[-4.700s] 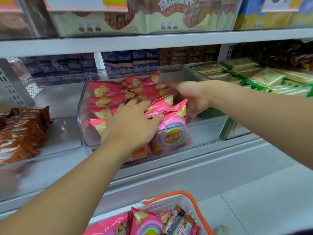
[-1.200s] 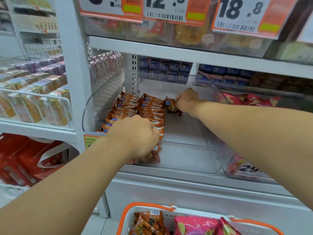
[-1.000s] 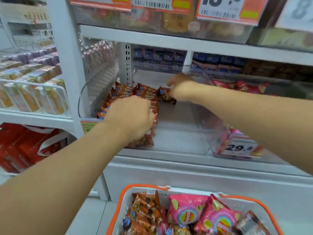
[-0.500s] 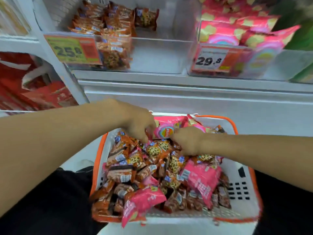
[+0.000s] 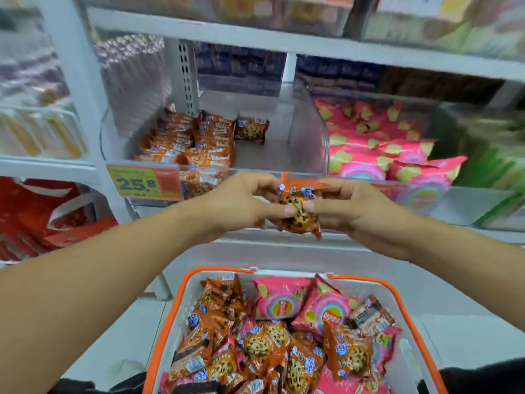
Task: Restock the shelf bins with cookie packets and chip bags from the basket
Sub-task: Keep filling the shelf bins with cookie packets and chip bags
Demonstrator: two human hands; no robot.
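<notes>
I see my left hand [image 5: 241, 204] and right hand [image 5: 352, 209] together pinching one cookie packet [image 5: 298, 207] above the basket [image 5: 181, 302], where three pink chip bags [image 5: 279, 298] top many cookie packets.

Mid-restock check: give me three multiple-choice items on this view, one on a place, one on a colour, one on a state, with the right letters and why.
1. Where is the held cookie packet?
A. in the basket
B. in front of the cookie bin
C. in the chip bin

2. What colour is the basket rim?
A. orange
B. blue
C. green

3. How is the packet held?
A. left hand only
B. right hand only
C. both hands

Answers:
1 B: it is up in front of the cookie bin, above the basket.
2 A: the rim is orange.
3 C: the left hand and right hand both pinch it.
</notes>
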